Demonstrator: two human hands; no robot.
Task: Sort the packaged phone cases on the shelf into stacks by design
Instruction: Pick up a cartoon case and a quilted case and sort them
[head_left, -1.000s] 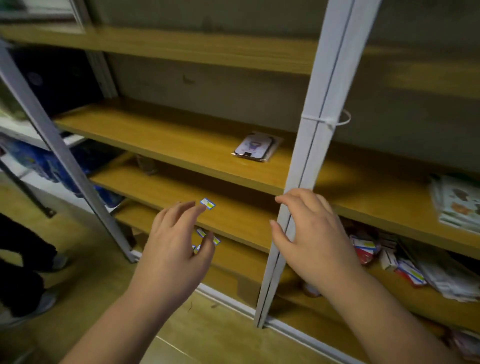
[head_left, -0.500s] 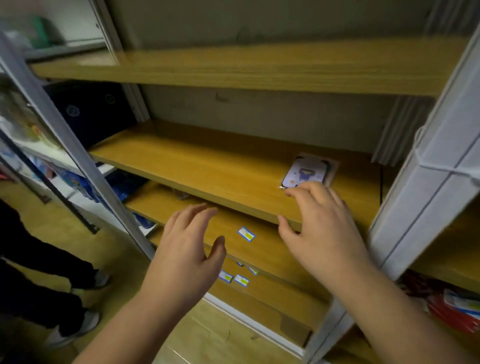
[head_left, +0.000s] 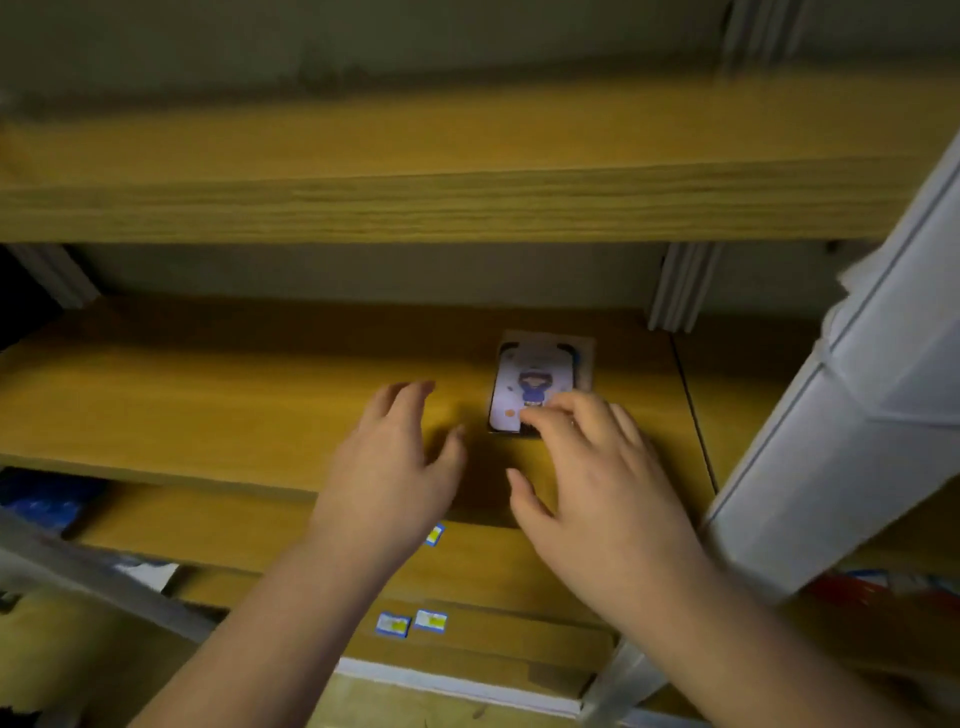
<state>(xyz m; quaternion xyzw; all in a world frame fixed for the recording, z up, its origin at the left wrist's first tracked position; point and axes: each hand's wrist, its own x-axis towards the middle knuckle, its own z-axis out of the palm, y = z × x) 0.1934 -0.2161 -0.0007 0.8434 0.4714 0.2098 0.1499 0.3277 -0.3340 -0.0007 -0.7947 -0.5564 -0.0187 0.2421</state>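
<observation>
Head view shows one packaged phone case (head_left: 535, 387) lying flat on the middle shelf (head_left: 208, 395), toward its right end, near the white upright post (head_left: 852, 441). Its face carries a pale design with a dark-haired cartoon figure; finer detail is blurred. It appears to rest on a slightly larger flat pack, though this cannot be confirmed.

Right hand (head_left: 602, 483): fingers bent, with the fingertips (head_left: 540, 415) set on the near edge of the case and the thumb spread clear toward the shelf lip. No grasp is closed round the case; the contact reads as a press or a first purchase on the edge, the likely reason being that a thin flat pack must be tipped or slid before it can be picked up.

Left hand (head_left: 395, 467): spread wide, holding nothing, hovering over bare shelf just left of the case. Judged purpose: ready to receive or steady the pack.

Lower shelves carry small blue-and-yellow labels (head_left: 410, 622).

Assessment: sorting is at an early point; only this one design is visible on the shelf.
</observation>
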